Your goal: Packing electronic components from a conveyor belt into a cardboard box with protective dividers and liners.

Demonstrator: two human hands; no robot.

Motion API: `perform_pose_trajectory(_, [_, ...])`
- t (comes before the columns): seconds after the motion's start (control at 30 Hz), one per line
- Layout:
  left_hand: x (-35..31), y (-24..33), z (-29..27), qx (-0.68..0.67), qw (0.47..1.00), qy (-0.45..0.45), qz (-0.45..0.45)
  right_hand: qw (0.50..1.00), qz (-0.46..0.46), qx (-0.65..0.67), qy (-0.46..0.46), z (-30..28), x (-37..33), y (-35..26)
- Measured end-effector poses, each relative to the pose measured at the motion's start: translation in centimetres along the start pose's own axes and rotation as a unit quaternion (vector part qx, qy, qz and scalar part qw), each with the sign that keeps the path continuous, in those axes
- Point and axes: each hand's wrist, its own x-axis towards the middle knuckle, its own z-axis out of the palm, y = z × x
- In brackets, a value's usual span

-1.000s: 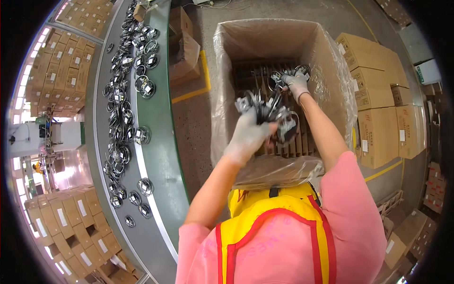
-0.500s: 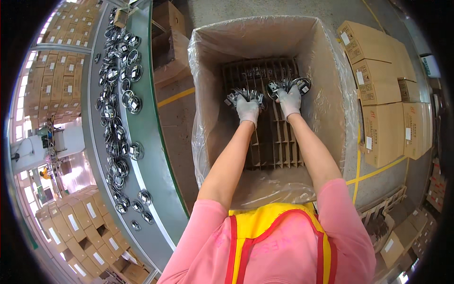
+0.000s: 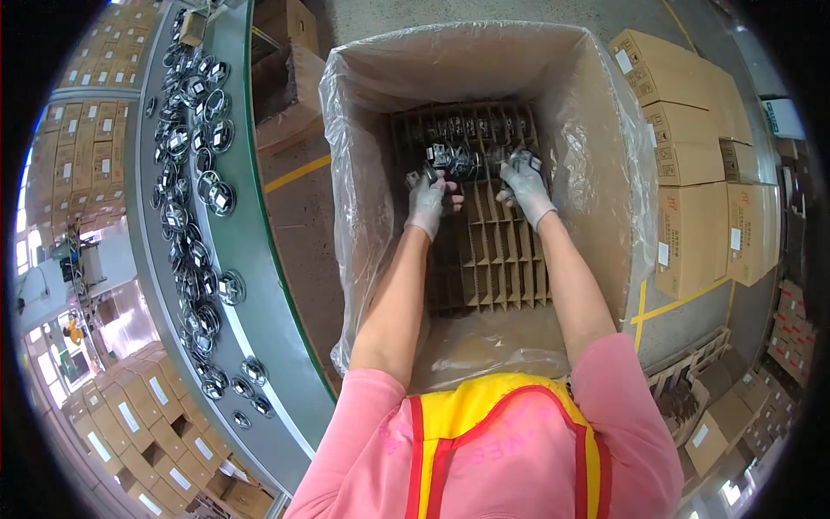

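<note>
Both my hands, in fingertip-bare light gloves, reach into a deep carton [image 3: 588, 173] lined with clear plastic. A cardboard divider grid [image 3: 497, 259] covers its bottom. My left hand [image 3: 426, 206] has its fingers curled round a dark coiled cable [image 3: 418, 178] at the grid's left side. On the right, my right hand [image 3: 526, 183] is closed on another coiled cable [image 3: 524, 159]. Between the hands, a bunch of black coiled cables [image 3: 454, 161] lies on the dividers. Behind it, a row of cables [image 3: 467, 128] stands in the far slots.
Along my left runs a green-edged conveyor [image 3: 259, 320] strewn with many coiled cables [image 3: 177, 216]. An opened carton [image 3: 294, 95] stands between it and the lined carton. Closed cartons [image 3: 692, 233] are stacked at right, and more cartons [image 3: 130, 415] at far left.
The bunches held in my hands have partly come to rest on the dividers between them. My left hand has shifted left and nearer to me. The view has turned slightly.
</note>
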Motion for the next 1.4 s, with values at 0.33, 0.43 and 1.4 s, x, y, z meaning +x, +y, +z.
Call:
perform_pose_trajectory(0.33, [0.3,0.5,-0.8,0.11,0.994,-0.004,0.021,0.996,0.045,-0.026,-0.069,-1.8,2.4,0.7])
perform_pose_trajectory(0.43, [-0.2,0.3,1.6,0.22,0.969,0.087,0.064,0.994,0.008,0.055,0.096,-3.8,3.4,2.8])
perform_pose_trajectory(1.4, [1.9,-0.7,-1.6,0.534,0.789,0.161,0.258,0.862,-0.158,-0.444,0.187,-3.7,5.1,3.6])
